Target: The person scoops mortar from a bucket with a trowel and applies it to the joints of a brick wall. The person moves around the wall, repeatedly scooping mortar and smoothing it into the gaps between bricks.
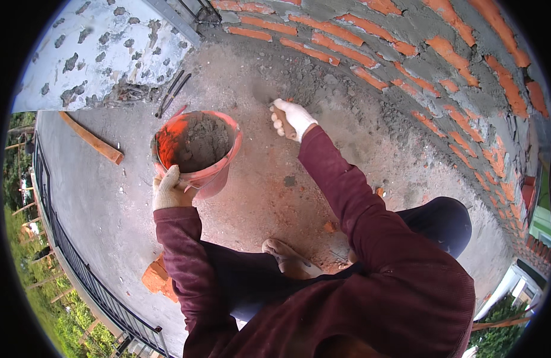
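Gloved left hand [168,190] clasped the near rim of an orange bucket [214,185] of grey mortar [205,143], which stood between the railed and brick-walled edges of the concrete floor [254,209], gloved right hand [296,119] gripped a brown-handled trowel [281,116], blade blurred.

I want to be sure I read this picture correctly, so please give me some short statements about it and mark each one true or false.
1. The left hand and the right hand both wear light-coloured gloves. True.
2. The left hand grips the bucket at its rim. True.
3. The bucket is empty. False: it holds a grey, mortar-like mix.
4. The right hand is inside the bucket. False: it is outside, to the right, closed around a handle.
5. Orange brick pieces lie to the left of the left sleeve. True.
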Tool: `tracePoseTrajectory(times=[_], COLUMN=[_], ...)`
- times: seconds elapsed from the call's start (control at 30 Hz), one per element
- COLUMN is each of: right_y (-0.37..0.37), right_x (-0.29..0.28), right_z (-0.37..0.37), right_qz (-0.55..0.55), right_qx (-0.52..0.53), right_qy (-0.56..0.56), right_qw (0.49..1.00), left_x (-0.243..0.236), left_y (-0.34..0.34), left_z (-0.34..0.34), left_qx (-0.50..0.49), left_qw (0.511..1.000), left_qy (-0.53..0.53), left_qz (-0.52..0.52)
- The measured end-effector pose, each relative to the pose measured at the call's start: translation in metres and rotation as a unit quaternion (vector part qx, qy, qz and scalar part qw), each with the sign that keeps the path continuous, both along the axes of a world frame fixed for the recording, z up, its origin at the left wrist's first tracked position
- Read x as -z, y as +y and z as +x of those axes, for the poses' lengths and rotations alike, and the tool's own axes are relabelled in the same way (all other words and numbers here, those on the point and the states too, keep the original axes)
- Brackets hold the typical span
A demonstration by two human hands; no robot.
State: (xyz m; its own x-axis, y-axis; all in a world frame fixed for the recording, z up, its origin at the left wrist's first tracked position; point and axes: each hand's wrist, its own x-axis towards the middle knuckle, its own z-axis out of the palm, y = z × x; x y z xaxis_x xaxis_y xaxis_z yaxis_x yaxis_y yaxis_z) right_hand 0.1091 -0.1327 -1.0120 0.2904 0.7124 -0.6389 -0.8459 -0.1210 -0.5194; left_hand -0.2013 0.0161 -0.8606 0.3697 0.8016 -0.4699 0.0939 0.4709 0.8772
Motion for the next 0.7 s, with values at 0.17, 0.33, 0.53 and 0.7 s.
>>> tracePoseTrajectory(times=[0.17,0.33,0.53,0.7], right_y=[-0.087,-0.143,-0.196,-0.156], right_x=[-0.016,-0.017,-0.005,-0.054], right_z=[0.038,0.028,0.043,0.074], right_qz=[-0.041,-0.171,-0.243,-0.315], right_qx=[-0.066,-0.386,-0.459,-0.462], right_qy=[-0.096,-0.249,-0.553,-0.489], right_qw=[0.992,0.872,0.651,0.670], left_x=[-0.001,0.026,0.039,0.026], left_y=[0.000,0.020,0.005,-0.010], left_z=[0.043,0.068,0.092,0.092], left_qx=[0.013,0.045,0.092,0.125], left_qw=[1.000,0.997,0.994,0.991], left_qy=[-0.008,-0.012,-0.023,0.000], left_qz=[-0.007,-0.062,-0.060,-0.044])
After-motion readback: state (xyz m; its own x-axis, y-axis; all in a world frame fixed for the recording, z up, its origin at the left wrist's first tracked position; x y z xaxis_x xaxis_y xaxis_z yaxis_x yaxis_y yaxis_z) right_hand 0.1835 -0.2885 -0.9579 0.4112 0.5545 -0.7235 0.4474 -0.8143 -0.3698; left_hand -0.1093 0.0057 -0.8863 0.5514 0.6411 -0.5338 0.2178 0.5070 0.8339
